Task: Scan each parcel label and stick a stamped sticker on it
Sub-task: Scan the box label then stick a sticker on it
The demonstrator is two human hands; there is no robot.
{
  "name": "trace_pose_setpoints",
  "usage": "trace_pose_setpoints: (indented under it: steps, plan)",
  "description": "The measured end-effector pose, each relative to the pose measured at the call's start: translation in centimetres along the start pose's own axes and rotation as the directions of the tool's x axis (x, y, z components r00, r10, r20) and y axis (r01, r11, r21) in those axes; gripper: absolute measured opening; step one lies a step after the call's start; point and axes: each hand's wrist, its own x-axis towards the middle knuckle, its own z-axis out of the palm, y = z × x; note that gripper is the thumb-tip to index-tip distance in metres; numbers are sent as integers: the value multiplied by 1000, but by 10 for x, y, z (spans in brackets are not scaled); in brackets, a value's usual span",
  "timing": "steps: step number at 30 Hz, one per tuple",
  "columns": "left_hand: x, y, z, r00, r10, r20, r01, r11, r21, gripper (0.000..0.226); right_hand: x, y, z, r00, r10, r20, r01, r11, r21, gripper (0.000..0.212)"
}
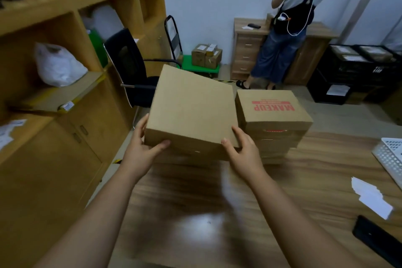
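Both hands hold a plain brown box (191, 111): the left hand (141, 148) grips its near left corner, and the right hand (241, 150) grips the near right corner. The box tips up at the far edge of the wooden table (217, 213), just beside a stack of boxes (274, 122) marked MAKEUP. On the right lie white stickers (369, 198), a black phone (378, 243) and a white basket (389, 156). Shelves (54, 50) stand left. Another person (289, 26) stands at a far cabinet (248, 50).
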Motion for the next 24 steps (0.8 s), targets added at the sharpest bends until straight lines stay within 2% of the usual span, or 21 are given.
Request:
trace_pose_setpoints:
  steps: [5,8,10,13,17,21,24]
  plan:
    - [-70,20,17,999,46,9,-45,994,-102,93,-60,34,-26,999,-3,49,0,998,69,56]
    - [-113,21,30,997,81,-20,-81,996,-28,87,-95,60,-37,986,38,163,-52,996,79,55]
    - [-137,19,39,994,111,-20,-109,991,80,82,-111,72,-43,967,56,247,-73,996,59,54]
    - [-160,20,52,989,147,-14,-143,974,178,81,-119,77,-51,983,34,181,-30,999,-28,52]
    - [-185,19,80,989,142,47,-149,948,280,84,-120,57,-79,997,-51,56,48,997,57,46]
    - [-197,2,114,979,83,185,-146,921,361,84,-119,45,-86,990,-12,141,-5,993,117,52]
    - [-197,-20,135,952,163,258,-257,884,391,92,-121,54,-72,981,65,184,-80,994,78,59]
